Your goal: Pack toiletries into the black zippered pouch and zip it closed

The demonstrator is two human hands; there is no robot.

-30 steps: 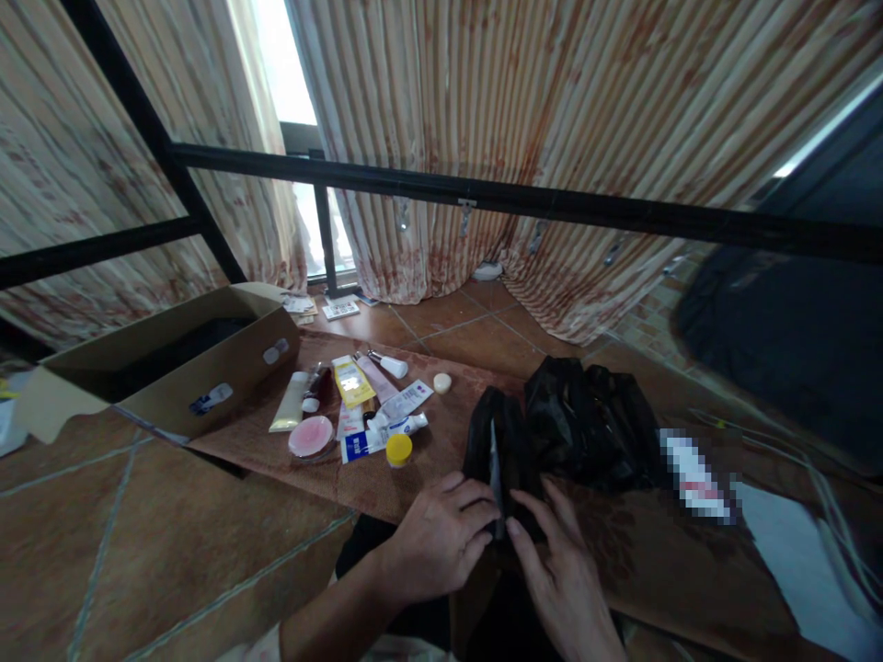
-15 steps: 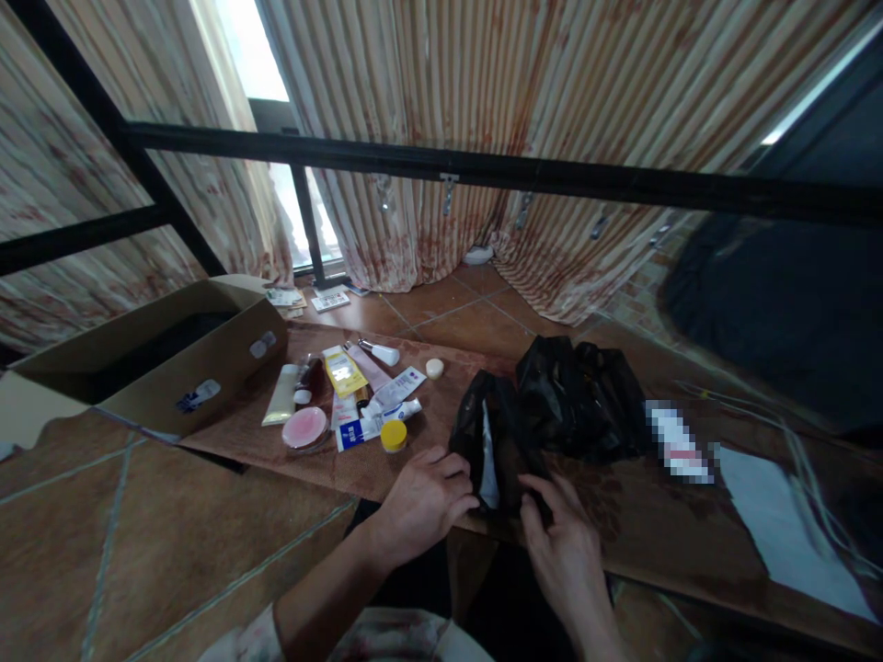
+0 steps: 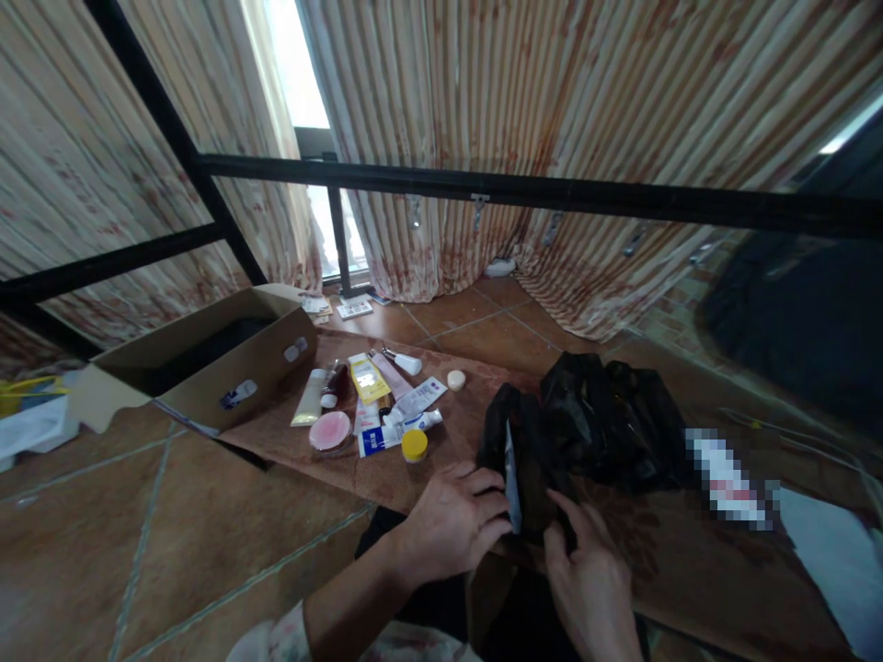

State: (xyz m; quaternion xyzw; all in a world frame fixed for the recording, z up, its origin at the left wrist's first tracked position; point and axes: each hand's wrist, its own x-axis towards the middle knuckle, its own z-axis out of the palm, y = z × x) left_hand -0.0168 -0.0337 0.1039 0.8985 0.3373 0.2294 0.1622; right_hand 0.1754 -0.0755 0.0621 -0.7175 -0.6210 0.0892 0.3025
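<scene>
A small black bag (image 3: 498,414) stands upright on the cloth-covered bench in front of me, its mouth spread, with a silvery-white flat packet (image 3: 511,478) showing inside. My left hand (image 3: 455,519) is closed on the bag's left side, its curled fingertips beside the packet's edge. On the right side, my right hand (image 3: 586,561) has the bag's edge between thumb and fingers. What the fingertips touch inside the bag is hidden. A larger crumpled black plastic bag (image 3: 607,423) lies just behind and to the right.
Left of the bag lie several tubes and sachets, a yellow-lidded jar (image 3: 415,446), a pink round container (image 3: 330,429) and a small cream-coloured lid (image 3: 456,379). An open cardboard box (image 3: 269,368) sits at the bench's left end. White paper (image 3: 831,547) lies at right.
The view has turned left, so everything sits further right in the picture. My left fingers have moved in against the packet's edge at the bag's mouth. My right hand keeps its hold.
</scene>
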